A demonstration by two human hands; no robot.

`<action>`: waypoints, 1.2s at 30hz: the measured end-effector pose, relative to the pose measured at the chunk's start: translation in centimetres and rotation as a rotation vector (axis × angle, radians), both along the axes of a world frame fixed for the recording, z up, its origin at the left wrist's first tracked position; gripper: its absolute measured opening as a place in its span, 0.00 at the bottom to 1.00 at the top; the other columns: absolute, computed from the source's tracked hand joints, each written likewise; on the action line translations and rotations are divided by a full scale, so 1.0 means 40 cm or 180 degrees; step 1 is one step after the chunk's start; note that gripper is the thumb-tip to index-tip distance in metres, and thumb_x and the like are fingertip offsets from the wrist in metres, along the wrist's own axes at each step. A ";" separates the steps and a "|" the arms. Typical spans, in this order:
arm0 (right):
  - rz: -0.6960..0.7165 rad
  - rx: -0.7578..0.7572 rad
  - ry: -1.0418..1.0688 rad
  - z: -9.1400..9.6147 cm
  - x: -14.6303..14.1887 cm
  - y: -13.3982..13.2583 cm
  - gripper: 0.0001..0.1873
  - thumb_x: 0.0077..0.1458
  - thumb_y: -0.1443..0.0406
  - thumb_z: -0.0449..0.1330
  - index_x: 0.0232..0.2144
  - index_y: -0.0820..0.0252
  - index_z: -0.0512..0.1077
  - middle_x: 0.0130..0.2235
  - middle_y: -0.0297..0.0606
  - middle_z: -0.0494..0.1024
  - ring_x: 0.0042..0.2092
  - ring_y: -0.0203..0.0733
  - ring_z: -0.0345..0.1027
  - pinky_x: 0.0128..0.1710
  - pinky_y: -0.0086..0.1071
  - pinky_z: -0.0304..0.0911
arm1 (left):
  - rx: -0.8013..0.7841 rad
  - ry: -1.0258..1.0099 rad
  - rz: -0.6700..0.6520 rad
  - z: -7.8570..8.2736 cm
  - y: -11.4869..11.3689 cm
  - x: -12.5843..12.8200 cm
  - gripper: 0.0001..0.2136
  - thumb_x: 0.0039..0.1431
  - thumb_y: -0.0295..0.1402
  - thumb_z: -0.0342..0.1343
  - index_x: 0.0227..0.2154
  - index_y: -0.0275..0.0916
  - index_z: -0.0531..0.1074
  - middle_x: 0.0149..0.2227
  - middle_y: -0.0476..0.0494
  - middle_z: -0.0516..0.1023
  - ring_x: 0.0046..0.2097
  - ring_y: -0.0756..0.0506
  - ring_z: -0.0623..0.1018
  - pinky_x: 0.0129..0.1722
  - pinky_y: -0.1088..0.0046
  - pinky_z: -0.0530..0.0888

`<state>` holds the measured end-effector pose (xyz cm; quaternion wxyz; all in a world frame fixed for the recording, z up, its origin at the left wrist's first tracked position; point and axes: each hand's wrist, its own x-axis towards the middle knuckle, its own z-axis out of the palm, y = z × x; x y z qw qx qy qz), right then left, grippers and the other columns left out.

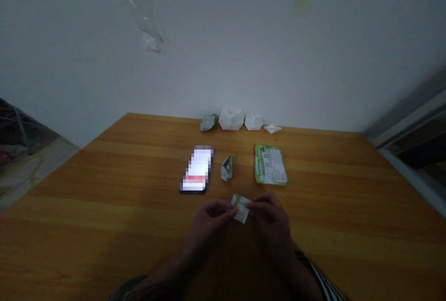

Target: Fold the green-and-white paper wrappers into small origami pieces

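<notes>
Between my two hands is a small square piece of printed paper [241,209], white with green and some orange print, tilted above the table. My left hand [212,219] pinches its left edge between thumb and fingers. On the other side, my right hand [271,217] grips the right edge the same way. Just beyond the hands lies a small folded printed paper piece [226,169]. A flat green and white printed packet [271,165] rests farther to the right. To the left is a phone [198,169] with its screen lit and blurred.
Along the wall at the table's back edge stand a crumpled-looking printed paper fold [208,123], a large white folded paper [231,120], a smaller one [253,123] and a flat white one [272,128]. The wooden table [114,161] meets the white wall [223,59] there.
</notes>
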<state>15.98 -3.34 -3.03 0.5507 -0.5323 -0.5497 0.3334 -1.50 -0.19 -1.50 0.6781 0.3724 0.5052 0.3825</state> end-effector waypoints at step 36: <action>0.0931 -0.0774 -0.0259 0.000 0.031 0.005 0.08 0.51 0.70 0.59 0.28 0.60 0.79 0.28 0.37 0.82 0.29 0.40 0.75 0.31 0.29 0.67 | 0.0140 0.0842 -0.1703 0.034 0.021 -0.037 0.22 0.51 0.49 0.56 0.24 0.31 0.80 0.20 0.44 0.79 0.23 0.49 0.74 0.26 0.75 0.70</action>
